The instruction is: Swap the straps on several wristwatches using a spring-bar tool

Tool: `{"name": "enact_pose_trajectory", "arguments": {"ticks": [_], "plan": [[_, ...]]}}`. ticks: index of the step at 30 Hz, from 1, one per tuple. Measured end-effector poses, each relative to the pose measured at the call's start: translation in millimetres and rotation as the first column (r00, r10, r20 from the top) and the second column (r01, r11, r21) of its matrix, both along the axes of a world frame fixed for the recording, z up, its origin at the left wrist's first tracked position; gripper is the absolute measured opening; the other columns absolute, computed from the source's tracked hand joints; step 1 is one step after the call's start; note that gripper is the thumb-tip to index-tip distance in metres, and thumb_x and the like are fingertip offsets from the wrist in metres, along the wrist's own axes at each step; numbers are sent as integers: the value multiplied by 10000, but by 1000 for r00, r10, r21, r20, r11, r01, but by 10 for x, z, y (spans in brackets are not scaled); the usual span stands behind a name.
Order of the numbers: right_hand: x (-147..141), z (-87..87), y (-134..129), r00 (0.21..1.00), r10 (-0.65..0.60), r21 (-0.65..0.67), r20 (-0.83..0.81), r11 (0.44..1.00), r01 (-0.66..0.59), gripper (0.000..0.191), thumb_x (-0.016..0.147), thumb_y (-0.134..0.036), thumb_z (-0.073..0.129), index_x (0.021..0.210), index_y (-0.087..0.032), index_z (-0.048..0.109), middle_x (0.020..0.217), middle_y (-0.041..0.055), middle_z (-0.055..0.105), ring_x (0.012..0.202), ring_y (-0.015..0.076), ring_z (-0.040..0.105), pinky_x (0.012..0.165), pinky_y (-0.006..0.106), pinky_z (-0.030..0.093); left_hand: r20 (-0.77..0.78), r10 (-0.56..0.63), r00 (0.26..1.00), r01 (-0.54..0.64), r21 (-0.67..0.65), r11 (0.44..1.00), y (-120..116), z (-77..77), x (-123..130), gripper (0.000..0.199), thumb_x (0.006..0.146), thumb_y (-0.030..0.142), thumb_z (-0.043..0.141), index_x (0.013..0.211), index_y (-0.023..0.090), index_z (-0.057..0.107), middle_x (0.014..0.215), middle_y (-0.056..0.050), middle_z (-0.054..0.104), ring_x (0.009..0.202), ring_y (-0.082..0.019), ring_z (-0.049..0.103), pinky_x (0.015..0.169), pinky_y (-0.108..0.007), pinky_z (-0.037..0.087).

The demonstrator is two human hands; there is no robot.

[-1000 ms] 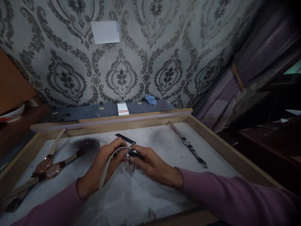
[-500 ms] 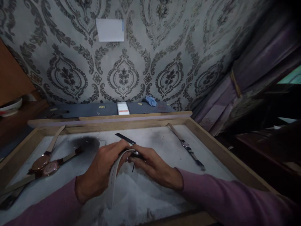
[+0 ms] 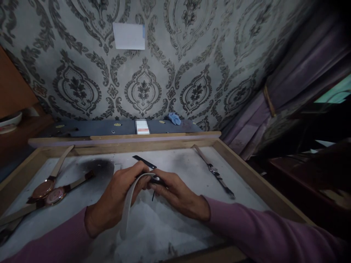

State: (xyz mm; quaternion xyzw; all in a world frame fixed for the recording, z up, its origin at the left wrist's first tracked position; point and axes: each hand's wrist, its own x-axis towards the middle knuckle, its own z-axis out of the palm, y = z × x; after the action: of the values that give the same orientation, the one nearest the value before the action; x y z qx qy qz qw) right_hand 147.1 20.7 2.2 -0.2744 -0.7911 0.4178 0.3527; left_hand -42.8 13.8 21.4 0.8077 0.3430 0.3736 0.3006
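Grey long, flexible strap (image 3: 126,210): held at its upper end between the two hands, arching over toward the left and drooping close to the left palm; its lower end hangs free above the surface.
Black rounded piece with a bright metallic spot (image 3: 157,179): at the strap's upper end, on the right-hand side; probably a watch case, though fingers cover most of it.
Meeting point: strap end and black piece come together at the fingertips; whether they are joined cannot be told.
Strap's long axis: runs from the fingertips down and back toward the wearer, bent in a curve, mostly on the left hand's side.
Left hand (image 3: 115,191): nearer the strap; grip narrow, fingers curled and pinching it near the upper end.
Right hand (image 3: 179,190): nearer the black piece; grip closed around it, thumb and fingers from the right.
Thin dark rod (image 3: 153,196): pokes down below the fingertips; its upper end is hidden.
Pose: wrists well apart, forearms angling inward, fingertips meeting over the pale, wood-rimmed surface (image 3: 153,230).
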Motion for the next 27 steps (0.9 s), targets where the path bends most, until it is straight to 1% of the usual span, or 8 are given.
{"name": "enact_pose_trajectory", "arguments": {"ticks": [3, 8, 13, 17, 24, 27], "plan": [[-5, 3, 0, 1000, 8, -6, -14, 1000, -8, 147, 980, -271, 469, 955, -173, 576, 811, 0, 568, 670, 108, 498, 654, 240, 464, -12, 0, 1000, 0, 11, 1000, 3, -14, -5, 170, 996, 227, 433, 837, 200, 488, 687, 54, 519, 574, -93, 476, 556, -224, 362], [-5, -17, 3, 1000, 5, -32, -7, 999, -5, 137, 977, -260, 471, 950, -176, 577, 800, 0, 552, 693, 118, 501, 653, 248, 447, -37, 9, 999, -6, 67, 998, 3, -40, -3, 168, 996, 239, 438, 841, 197, 487, 695, 49, 514, 585, -99, 467, 551, -225, 345], [2, -35, 10, 1000, 9, -41, 0, 999, -9, 158, 979, -289, 470, 959, -171, 574, 753, -11, 520, 661, 116, 497, 630, 239, 437, -66, 3, 998, 4, 99, 995, -4, -37, -8, 176, 1000, 243, 432, 852, 187, 510, 728, 33, 544, 614, -110, 503, 576, -233, 359], [10, -37, 19, 1000, 14, -38, 13, 999, -14, 189, 985, -319, 462, 993, -165, 571, 781, 4, 546, 680, 123, 518, 647, 246, 452, -100, 7, 995, 5, 113, 994, -2, -34, -15, 169, 998, 231, 437, 854, 181, 511, 739, 24, 553, 628, -118, 521, 583, -239, 362], [15, -47, 14, 999, 9, -33, 51, 999, -8, 171, 987, -295, 454, 962, -165, 564, 803, 11, 563, 671, 118, 509, 630, 244, 446, -146, -19, 989, 43, 168, 985, -7, -15, -33, 140, 983, 202, 435, 891, 173, 537, 762, -10, 579, 660, -154, 542, 584, -264, 391], [11, -44, 12, 998, 9, -20, 55, 1000, -8, 162, 983, -292, 457, 963, -170, 562, 836, 22, 583, 727, 135, 522, 675, 269, 450, -156, -10, 988, 39, 179, 983, -10, -2, -32, 164, 986, 195, 409, 890, 175, 540, 753, -13, 576, 645, -154, 536, 572, -266, 391]]}}
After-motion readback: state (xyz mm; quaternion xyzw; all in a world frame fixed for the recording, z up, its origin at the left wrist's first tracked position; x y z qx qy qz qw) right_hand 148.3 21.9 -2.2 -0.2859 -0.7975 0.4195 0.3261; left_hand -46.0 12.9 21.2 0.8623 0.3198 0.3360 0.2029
